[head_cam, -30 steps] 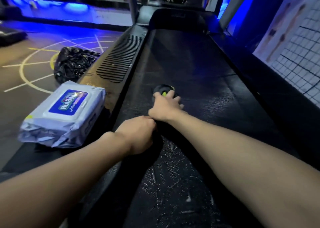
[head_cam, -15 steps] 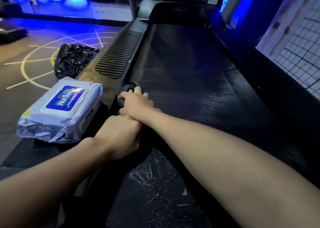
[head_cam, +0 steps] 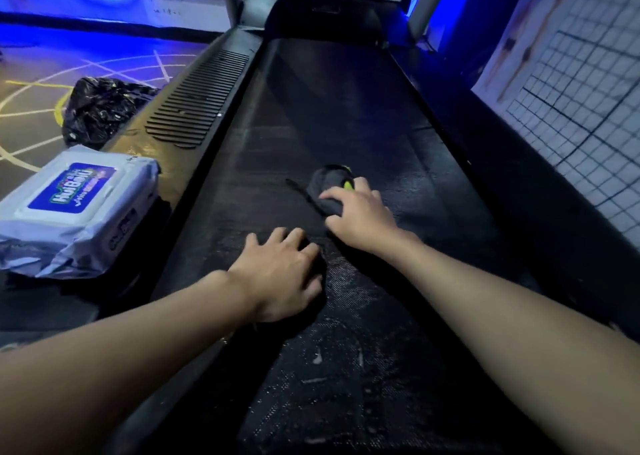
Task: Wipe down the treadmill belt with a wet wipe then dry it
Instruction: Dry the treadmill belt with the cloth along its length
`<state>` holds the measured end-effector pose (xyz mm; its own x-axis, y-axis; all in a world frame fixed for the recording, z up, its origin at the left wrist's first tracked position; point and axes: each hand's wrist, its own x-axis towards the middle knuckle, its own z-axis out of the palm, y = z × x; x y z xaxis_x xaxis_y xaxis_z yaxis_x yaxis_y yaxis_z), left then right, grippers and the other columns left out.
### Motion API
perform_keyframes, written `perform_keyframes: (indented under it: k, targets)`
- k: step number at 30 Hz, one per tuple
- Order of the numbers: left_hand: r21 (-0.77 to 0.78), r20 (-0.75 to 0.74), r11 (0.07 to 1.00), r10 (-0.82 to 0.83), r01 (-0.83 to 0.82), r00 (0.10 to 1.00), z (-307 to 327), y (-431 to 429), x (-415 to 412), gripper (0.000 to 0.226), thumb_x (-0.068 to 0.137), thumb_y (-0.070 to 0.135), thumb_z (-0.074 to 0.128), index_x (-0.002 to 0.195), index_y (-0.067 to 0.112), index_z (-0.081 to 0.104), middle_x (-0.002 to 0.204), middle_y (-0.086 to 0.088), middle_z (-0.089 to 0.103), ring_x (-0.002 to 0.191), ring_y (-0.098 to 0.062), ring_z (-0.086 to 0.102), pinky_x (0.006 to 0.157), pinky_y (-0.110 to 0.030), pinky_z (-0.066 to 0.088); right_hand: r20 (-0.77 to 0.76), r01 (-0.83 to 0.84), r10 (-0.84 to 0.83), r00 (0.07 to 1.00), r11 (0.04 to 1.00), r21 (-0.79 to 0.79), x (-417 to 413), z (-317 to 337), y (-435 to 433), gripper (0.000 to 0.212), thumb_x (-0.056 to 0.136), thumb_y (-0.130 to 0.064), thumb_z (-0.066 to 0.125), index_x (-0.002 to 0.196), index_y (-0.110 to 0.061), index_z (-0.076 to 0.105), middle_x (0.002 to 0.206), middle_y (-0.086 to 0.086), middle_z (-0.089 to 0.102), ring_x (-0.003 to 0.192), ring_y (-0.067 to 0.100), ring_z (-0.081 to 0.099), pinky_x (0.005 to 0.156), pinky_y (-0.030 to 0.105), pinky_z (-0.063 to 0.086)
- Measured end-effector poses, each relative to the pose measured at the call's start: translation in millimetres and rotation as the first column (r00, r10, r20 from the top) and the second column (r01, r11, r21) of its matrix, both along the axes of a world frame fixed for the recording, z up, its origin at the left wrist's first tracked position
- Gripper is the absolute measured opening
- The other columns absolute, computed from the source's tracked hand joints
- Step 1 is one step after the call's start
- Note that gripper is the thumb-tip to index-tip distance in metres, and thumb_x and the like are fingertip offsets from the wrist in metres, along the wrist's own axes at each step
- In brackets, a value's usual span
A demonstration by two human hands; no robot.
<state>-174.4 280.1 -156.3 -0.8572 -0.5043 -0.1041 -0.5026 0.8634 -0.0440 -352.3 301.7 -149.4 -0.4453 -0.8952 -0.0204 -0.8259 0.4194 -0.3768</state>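
The black treadmill belt [head_cam: 329, 108] runs away from me, with white specks and streaks on its near part. My right hand [head_cam: 360, 215] grips a bunched dark cloth [head_cam: 325, 181] with a yellow-green spot and holds it down on the middle of the belt. Just behind it, my left hand [head_cam: 280, 274] rests on the belt with its fingers spread and holds nothing. A white pack of wet wipes [head_cam: 76, 205] with a blue label lies on the left side rail, level with my hands.
The left side rail carries a ribbed tread strip [head_cam: 197, 98]. A crumpled black plastic bag [head_cam: 100, 108] sits on the floor beyond the pack. The right side rail [head_cam: 519, 195] runs along a tiled wall [head_cam: 588, 108]. The treadmill's front hood [head_cam: 322, 15] closes the far end.
My right hand has slid the cloth from the belt's left edge toward its middle. My left hand has gone from a fist to spread fingers on the belt.
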Motion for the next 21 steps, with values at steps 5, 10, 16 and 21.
perform_keyframes:
  k: [5, 10, 16, 21]
  targets:
    - [0.015, -0.009, 0.994, -0.106, 0.106, 0.994, 0.7, 33.6, -50.8, 0.046, 0.091, 0.055, 0.035, 0.12, 0.021, 0.045, 0.131, -0.007, 0.042, 0.122, -0.031, 0.041, 0.097, -0.051, 0.039, -0.037, 0.123, -0.121, 0.992, 0.992, 0.041, -53.9, 0.7, 50.4, 0.043, 0.088, -0.032, 0.059, 0.13, -0.043, 0.054, 0.138, 0.003, 0.035, 0.123, 0.034, 0.041, 0.1, 0.048, 0.043]
    - [0.049, -0.006, 0.985, -0.164, 0.164, 0.986, -0.7, 49.2, -77.4, 0.049, 0.092, 0.053, 0.036, 0.133, 0.026, 0.037, 0.134, -0.008, 0.038, 0.126, -0.032, 0.036, 0.097, -0.056, 0.037, -0.063, 0.278, -0.274, 0.96, 0.959, 0.063, -111.7, 2.7, 114.6, 0.044, 0.09, -0.033, 0.058, 0.134, -0.042, 0.054, 0.139, 0.007, 0.035, 0.121, 0.037, 0.043, 0.101, 0.044, 0.043]
    - [0.02, -0.023, 0.981, -0.19, 0.191, 0.982, -7.9, 45.0, -77.7, 0.053, 0.091, 0.058, 0.033, 0.141, 0.039, 0.031, 0.14, -0.006, 0.034, 0.13, -0.03, 0.033, 0.098, -0.055, 0.036, -0.099, 0.373, -0.363, 0.926, 0.922, 0.102, -127.7, 5.2, 163.2, 0.045, 0.093, -0.032, 0.056, 0.137, -0.04, 0.051, 0.138, 0.01, 0.035, 0.118, 0.039, 0.045, 0.093, 0.042, 0.044]
    - [0.017, -0.086, 0.978, -0.207, 0.209, 0.975, -12.1, 42.6, -75.5, 0.051, 0.091, 0.058, 0.031, 0.14, 0.042, 0.031, 0.137, -0.001, 0.038, 0.129, -0.027, 0.034, 0.099, -0.054, 0.035, -0.019, 0.343, -0.347, 0.938, 0.915, 0.214, -131.0, 13.0, 172.7, 0.057, 0.088, -0.045, 0.062, 0.14, -0.046, 0.04, 0.142, 0.015, 0.033, 0.123, 0.042, 0.047, 0.105, 0.042, 0.042]
